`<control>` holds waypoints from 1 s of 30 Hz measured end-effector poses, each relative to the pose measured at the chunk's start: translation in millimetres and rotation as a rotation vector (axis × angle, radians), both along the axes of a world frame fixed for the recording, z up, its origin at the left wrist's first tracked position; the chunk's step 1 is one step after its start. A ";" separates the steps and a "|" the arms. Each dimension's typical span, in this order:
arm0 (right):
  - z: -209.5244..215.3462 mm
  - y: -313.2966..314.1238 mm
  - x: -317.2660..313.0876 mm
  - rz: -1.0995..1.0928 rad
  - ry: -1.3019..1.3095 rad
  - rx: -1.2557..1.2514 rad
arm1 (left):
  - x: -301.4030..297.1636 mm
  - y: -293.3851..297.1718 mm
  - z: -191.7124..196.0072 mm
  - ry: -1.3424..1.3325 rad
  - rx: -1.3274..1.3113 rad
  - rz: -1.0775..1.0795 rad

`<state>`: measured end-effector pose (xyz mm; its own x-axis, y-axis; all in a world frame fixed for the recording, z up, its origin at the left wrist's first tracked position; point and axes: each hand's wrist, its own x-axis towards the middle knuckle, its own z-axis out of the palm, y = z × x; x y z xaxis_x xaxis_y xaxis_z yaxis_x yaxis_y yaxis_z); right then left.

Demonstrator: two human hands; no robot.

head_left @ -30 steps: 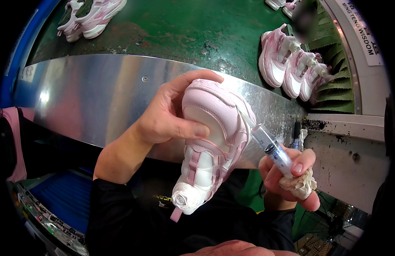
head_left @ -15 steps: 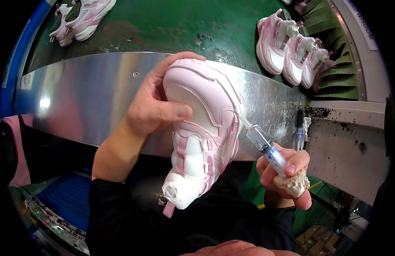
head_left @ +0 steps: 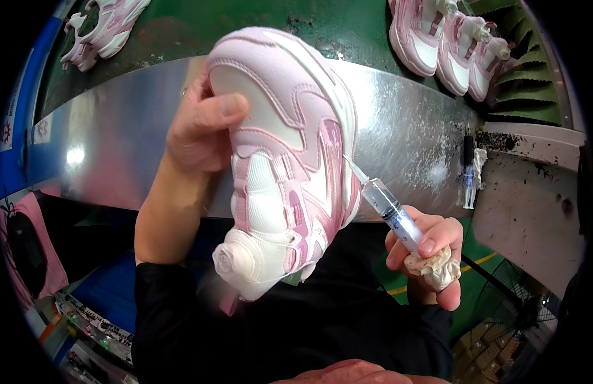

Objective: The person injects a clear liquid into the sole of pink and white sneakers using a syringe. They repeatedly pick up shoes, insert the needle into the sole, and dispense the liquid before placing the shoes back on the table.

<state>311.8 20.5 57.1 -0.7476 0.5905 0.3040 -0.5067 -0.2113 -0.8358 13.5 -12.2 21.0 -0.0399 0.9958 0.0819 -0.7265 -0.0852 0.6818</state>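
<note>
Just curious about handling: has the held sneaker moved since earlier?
Yes, upward in view: the pink-and-white sneaker now reaches past the far edge of the metal ledge.

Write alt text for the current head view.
A person's left hand holds up a pink-and-white shoe while the right hand holds a clear syringe, its tip by the shoe's side. Beyond are a shiny metal ledge and a green surface with similar shoes.

the green surface [head_left: 347,32] carries pink-and-white shoes [head_left: 457,56] — left and right.
</note>
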 end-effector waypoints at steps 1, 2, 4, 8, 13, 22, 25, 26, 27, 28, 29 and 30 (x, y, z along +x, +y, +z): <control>-1.2 -0.2 2.1 0.007 -0.013 0.004 | -0.4 0.3 -1.1 -0.005 -0.020 -0.018; -2.4 0.4 3.9 0.020 -0.024 0.008 | 1.0 0.3 -2.8 0.027 -0.028 0.054; -5.8 1.0 9.2 0.056 -0.045 0.029 | 1.1 0.1 -1.5 -0.084 0.012 0.020; -11.0 -5.5 18.6 0.060 -0.073 0.037 | -6.4 6.2 -6.9 -0.165 0.118 -0.124; -16.5 -13.4 27.2 0.051 -0.099 0.021 | 2.4 9.0 -2.7 -0.215 0.086 -0.100; -20.0 -18.9 30.2 0.027 -0.095 -0.018 | -13.0 11.4 -24.7 -0.299 -0.126 -0.057; -22.3 -18.6 30.6 0.030 -0.089 0.002 | -14.1 15.5 -29.9 -0.306 -0.117 -0.065; -23.0 -18.7 31.2 0.031 -0.085 0.002 | -14.0 15.4 -28.8 -0.305 -0.120 -0.063; -23.4 -18.8 31.8 0.032 -0.081 0.003 | -14.0 15.2 -28.5 -0.303 -0.126 -0.059; -23.9 -19.0 32.5 0.032 -0.078 0.004 | -14.1 15.2 -28.5 -0.302 -0.128 -0.055; -24.3 -19.0 33.0 0.035 -0.072 0.003 | -13.9 15.3 -27.8 -0.296 -0.135 -0.052; -25.0 -18.8 33.4 0.037 -0.067 0.003 | -14.2 15.7 -27.0 -0.291 -0.137 -0.051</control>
<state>345.3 1.7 32.1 -0.7874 0.5616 0.2543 -0.4418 -0.2264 -0.8681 -0.6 3.5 -6.0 0.0083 0.9981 -0.0604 -0.8936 0.0346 0.4475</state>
